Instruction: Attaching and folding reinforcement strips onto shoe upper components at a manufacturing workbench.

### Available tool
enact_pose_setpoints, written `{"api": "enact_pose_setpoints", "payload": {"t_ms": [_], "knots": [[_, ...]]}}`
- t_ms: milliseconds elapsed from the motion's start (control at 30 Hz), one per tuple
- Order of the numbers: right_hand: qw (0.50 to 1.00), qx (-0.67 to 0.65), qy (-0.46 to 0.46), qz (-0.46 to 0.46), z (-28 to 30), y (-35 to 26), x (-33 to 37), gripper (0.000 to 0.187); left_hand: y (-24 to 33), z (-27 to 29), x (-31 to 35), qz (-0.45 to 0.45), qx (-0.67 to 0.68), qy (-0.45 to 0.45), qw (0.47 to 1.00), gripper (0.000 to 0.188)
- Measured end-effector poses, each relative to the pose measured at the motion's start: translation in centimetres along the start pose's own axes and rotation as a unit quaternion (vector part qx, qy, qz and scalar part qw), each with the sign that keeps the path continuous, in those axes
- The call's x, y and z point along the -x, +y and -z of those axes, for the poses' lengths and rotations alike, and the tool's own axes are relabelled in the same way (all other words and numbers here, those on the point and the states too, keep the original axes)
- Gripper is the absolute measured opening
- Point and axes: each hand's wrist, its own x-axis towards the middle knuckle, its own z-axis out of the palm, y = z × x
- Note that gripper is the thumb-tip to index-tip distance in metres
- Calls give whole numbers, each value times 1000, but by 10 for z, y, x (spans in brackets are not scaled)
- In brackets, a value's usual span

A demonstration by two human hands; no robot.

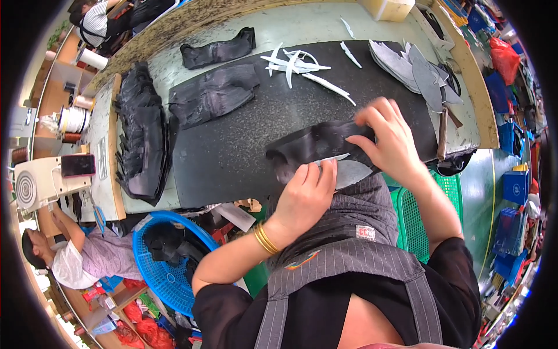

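Observation:
A soft black panel (314,142), leather-like and curved, lies at the near edge of the dark work mat. My right hand (389,136) grips its right end, thumb on the near side and fingers curled over the far side. At its near edge my left hand (308,195) is closed, its fingertips pressed together on a grey leaf-shaped piece (353,173). A thin white strip shows just above those fingertips. How far the grey piece extends under the fingers is hidden.
White curved strips (296,65) lie on the dark mat (221,157). Grey leaf-shaped pieces (401,67) are piled at the far right. Black panels (142,134) are stacked at left. A blue basket (157,279) and a green crate (412,215) stand below the table; another person (87,256) sits at left.

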Motion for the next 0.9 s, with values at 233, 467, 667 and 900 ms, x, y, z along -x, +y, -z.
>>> {"api": "enact_pose_setpoints", "payload": {"t_ms": [233,467,667,900], "knots": [[927,66,-369,31,-20,-18,-42,62,-43,24,3,55,284,-44,956,42],[955,190,-42,224,-34,-50,33,13,-56,14,-25,22,52,17,998,20],[970,195,-36,139,-37,-46,51,38,-29,13,-2,18,7,0,1000,10],[971,60,-54,223,-33,-26,38,48,-39,2,2,34,88,68,993,23]]}}
